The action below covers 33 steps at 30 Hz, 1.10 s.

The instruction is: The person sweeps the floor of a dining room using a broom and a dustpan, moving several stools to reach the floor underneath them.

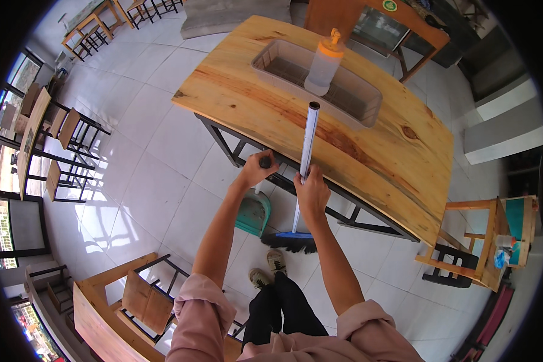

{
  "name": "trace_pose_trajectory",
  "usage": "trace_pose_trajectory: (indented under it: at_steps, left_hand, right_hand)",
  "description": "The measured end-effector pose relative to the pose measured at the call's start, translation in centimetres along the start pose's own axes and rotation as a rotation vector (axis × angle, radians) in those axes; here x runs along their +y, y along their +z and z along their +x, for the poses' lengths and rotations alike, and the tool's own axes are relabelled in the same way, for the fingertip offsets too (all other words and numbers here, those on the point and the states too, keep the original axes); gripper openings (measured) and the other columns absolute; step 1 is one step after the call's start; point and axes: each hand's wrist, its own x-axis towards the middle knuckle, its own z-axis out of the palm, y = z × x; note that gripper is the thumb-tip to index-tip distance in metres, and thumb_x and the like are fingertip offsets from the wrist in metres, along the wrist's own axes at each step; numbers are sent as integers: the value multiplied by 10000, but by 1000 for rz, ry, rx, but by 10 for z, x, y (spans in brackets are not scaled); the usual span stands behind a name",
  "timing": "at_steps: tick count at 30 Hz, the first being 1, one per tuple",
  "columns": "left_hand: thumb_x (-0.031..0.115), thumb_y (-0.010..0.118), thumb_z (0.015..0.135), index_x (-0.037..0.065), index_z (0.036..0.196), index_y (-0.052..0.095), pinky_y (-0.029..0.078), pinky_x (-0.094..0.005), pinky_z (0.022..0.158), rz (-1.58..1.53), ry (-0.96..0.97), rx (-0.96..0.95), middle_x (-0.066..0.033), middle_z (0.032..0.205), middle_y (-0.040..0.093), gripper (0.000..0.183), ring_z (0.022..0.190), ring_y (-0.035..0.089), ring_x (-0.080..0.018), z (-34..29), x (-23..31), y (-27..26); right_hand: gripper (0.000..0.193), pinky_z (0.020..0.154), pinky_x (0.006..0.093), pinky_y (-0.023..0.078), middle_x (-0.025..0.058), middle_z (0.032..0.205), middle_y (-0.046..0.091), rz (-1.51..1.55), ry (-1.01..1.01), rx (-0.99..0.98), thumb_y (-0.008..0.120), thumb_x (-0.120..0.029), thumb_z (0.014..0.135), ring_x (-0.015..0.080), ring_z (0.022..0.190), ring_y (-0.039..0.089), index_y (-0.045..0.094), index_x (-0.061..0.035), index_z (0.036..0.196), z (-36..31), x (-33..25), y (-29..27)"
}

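My right hand is closed round the pale shaft of a broom, whose top end rises beside the table edge. The broom's blue head with dark bristles rests on the tiled floor, to the right of a green dustpan. In my left hand, the fingers wrap round the dark top of the dustpan's upright handle. The dustpan stands on the floor in front of my shoes, partly hidden under my left hand and forearm.
Just ahead stands a wooden table on a dark metal frame. On it lies a long plastic tray with a clear, orange-topped pump bottle. Wooden stools are on the left, a bench lower left, a wooden chair at right.
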Motion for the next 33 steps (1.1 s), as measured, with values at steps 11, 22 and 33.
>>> trace_pose_trajectory:
  at_steps: [11, 22, 33]
  left_hand:
    - [223, 726, 610, 92, 992, 476, 457, -321, 690, 455, 136, 291, -54, 851, 476, 475, 794, 532, -191, -14, 58, -4]
    - [131, 671, 694, 43, 962, 550, 466, -281, 711, 138, 132, -39, -64, 879, 579, 307, 808, 574, -166, -14, 49, 1]
    - [187, 709, 674, 64, 960, 543, 471, -292, 688, 104, 147, 174, -64, 849, 579, 353, 784, 583, -172, -49, 48, -9]
  right_hand:
    - [516, 750, 385, 372, 145, 984, 411, -84, -82, 184, 685, -139, 634, 293, 924, 428, 405, -49, 1058, 15, -19, -10]
    - [256, 673, 427, 385, 188, 801, 491, 372, -200, -91, 580, -218, 782, 353, 789, 483, 473, 5, 848, 37, 1, 0]
    - [286, 583, 440, 431, 215, 689, 504, 138, -127, -65, 521, -261, 829, 379, 660, 524, 454, 17, 825, 14, 5, -53]
